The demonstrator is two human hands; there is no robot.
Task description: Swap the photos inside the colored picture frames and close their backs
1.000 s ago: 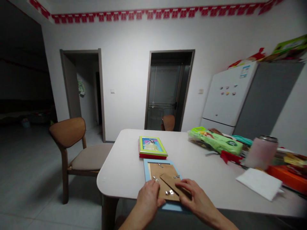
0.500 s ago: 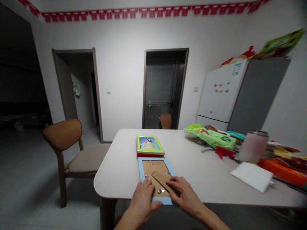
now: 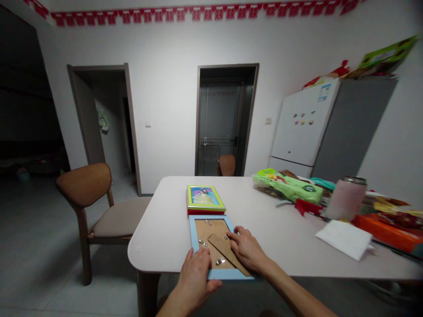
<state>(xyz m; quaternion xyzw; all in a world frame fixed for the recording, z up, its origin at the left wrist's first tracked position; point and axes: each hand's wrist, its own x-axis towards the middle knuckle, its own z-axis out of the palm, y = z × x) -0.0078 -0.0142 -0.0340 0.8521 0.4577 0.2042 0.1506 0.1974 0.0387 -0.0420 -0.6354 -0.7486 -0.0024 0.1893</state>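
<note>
A light blue picture frame (image 3: 194,233) lies face down near the front edge of the white table (image 3: 165,237), its brown backboard and small metal clips showing. My left hand (image 3: 196,275) rests on the frame's near left corner, thumb under the edge, fingers on the backboard. My right hand (image 3: 247,248) lies on the right side of the backboard, fingertips pressing near a clip at the right edge. Just beyond the blue frame sits a stack of frames, a green one (image 3: 205,197) on a red one.
A pink bottle (image 3: 345,199), green snack packet (image 3: 287,185), white napkin (image 3: 343,238) and orange boxes (image 3: 390,229) crowd the table's right side. A wooden chair (image 3: 95,207) stands to the left. A fridge (image 3: 317,127) and two doorways are behind.
My right hand has slid forward along the backboard to the clip at the frame's right edge. My left hand stayed at the near left corner. The view shifted slightly.
</note>
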